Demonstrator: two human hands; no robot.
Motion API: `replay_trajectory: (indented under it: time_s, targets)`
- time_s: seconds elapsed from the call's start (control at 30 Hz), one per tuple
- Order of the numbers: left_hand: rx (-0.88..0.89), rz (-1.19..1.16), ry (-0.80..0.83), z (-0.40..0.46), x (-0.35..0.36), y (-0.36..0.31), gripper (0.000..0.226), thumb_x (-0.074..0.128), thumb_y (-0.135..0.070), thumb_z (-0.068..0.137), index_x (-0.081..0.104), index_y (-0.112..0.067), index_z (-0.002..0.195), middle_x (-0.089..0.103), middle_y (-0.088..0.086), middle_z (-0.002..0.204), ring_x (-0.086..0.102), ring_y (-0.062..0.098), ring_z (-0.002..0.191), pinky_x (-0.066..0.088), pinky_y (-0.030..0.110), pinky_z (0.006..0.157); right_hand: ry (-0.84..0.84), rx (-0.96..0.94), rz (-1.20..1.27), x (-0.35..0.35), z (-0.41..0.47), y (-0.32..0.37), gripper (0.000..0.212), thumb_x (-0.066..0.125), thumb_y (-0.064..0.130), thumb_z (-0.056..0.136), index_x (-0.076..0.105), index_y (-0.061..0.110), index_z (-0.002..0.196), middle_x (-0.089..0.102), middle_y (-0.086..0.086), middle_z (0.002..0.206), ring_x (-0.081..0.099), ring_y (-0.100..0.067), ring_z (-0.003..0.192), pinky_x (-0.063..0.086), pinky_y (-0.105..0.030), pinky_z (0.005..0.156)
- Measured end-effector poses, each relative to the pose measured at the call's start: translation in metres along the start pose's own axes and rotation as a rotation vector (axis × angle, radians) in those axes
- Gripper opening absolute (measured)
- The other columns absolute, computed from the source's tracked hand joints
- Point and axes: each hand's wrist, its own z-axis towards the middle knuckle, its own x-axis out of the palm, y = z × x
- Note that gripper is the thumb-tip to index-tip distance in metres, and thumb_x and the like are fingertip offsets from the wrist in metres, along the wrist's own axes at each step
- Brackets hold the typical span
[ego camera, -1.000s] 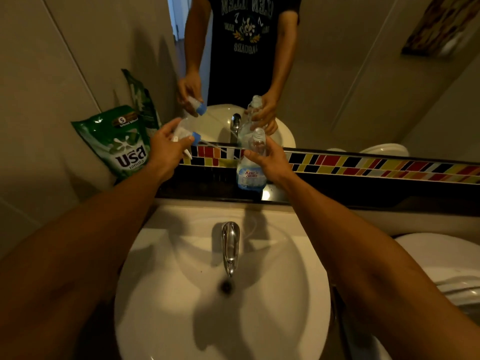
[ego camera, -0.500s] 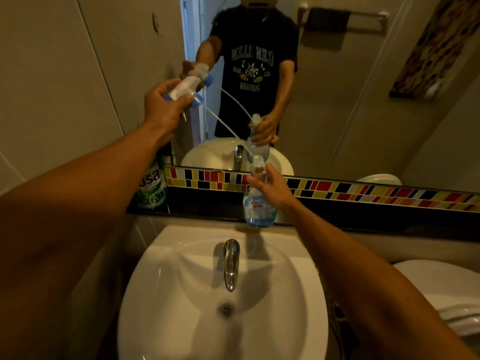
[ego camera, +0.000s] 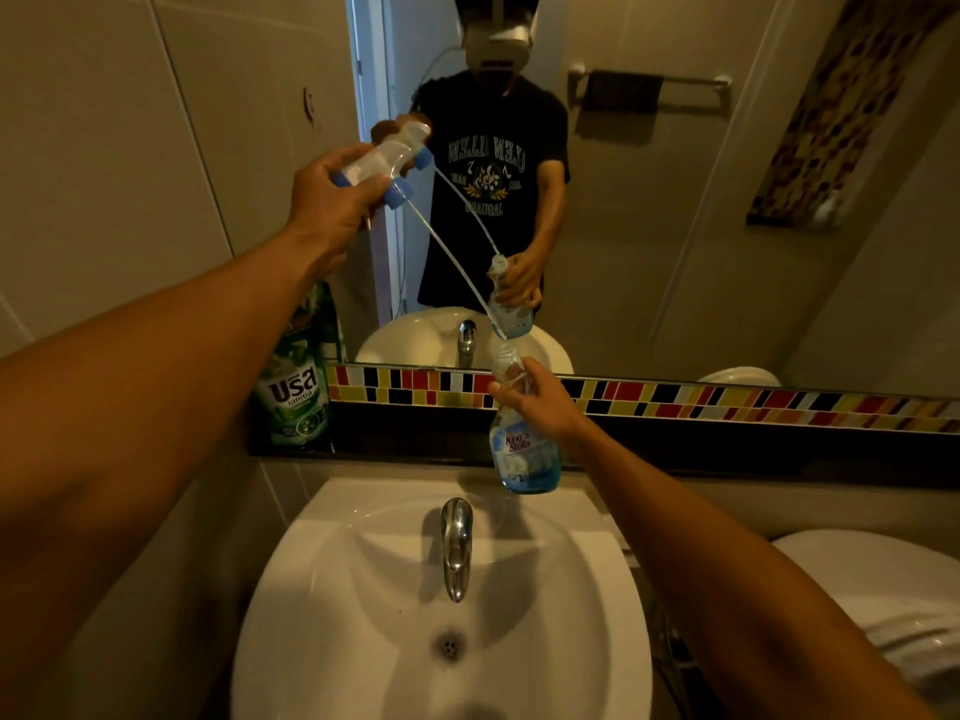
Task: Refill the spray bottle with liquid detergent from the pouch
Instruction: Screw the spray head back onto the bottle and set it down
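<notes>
The left hand (ego camera: 332, 197) is raised high at the far left, fingers curled around the clear trigger spray head (ego camera: 382, 163) with its blue collar, holding it well above the counter. From the head a thin dip tube (ego camera: 449, 265) slants down to the right, and its lower tip sits just above the open neck of the spray bottle (ego camera: 522, 439). The right hand (ego camera: 540, 402) grasps that bottle around its upper body and neck, holding it upright over the far edge of the white sink (ego camera: 322, 589), in front of the dark ledge (ego camera: 727, 449); blue liquid fills only the lowest part of the bottle. The green detergent pouch (ego camera: 298, 392) stands upright on the ledge at the left, against the tiled wall, partly hidden by the left forearm and apart from both hands. A chrome tap (ego camera: 456, 543) sits at the middle of the sink, near the bottle's base. The mirror (ego camera: 675, 226) behind repeats the scene above a strip of coloured tiles (ego camera: 701, 402).
</notes>
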Motion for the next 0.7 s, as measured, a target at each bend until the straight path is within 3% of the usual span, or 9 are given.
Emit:
replay_trajectory:
  time_s: [0.13, 0.33, 0.47, 0.7]
  targets:
    - [0.001, 0.03, 0.067, -0.004, 0.003, 0.003, 0.052, 0.075, -0.013, 0.085, 0.059, -0.018, 0.134, 0.059, 0.004, 0.123, 0.067, 0.018, 0.1, 0.06, 0.036, 0.087, -0.002, -0.019, -0.016, -0.001, -0.004, 0.006, 0.032, 0.072, 0.034, 0.095, 0.06, 0.02, 0.121, 0.073, -0.002, 0.112, 0.071, -0.018, 0.103, 0.058, -0.034, 0.086]
    - [-0.015, 0.002, 0.167, -0.021, 0.024, 0.012, 0.049, 0.067, -0.006, 0.091, 0.054, -0.014, 0.138, 0.053, 0.004, 0.12, 0.062, 0.016, 0.094, 0.057, 0.03, 0.082, 0.019, -0.054, -0.027, 0.004, -0.002, 0.02, 0.031, 0.071, 0.035, 0.096, 0.06, 0.021, 0.121, 0.073, 0.0, 0.112, 0.071, -0.016, 0.102, 0.056, -0.031, 0.084]
    - [-0.026, 0.024, 0.225, -0.029, 0.038, 0.027, 0.046, 0.068, -0.004, 0.091, 0.059, -0.016, 0.135, 0.057, 0.002, 0.115, 0.061, 0.018, 0.098, 0.059, 0.024, 0.077, -0.01, -0.112, -0.009, 0.008, 0.001, 0.03, 0.033, 0.072, 0.029, 0.096, 0.06, 0.017, 0.125, 0.073, -0.002, 0.114, 0.07, -0.016, 0.105, 0.058, -0.032, 0.089]
    - [-0.063, -0.01, 0.247, -0.043, 0.054, 0.059, 0.043, 0.07, -0.001, 0.088, 0.065, -0.019, 0.127, 0.064, 0.004, 0.111, 0.063, 0.023, 0.1, 0.058, 0.032, 0.08, -0.01, -0.106, 0.02, 0.014, 0.008, 0.045, 0.038, 0.073, 0.028, 0.095, 0.059, 0.021, 0.13, 0.071, 0.004, 0.112, 0.069, -0.012, 0.102, 0.055, -0.027, 0.083]
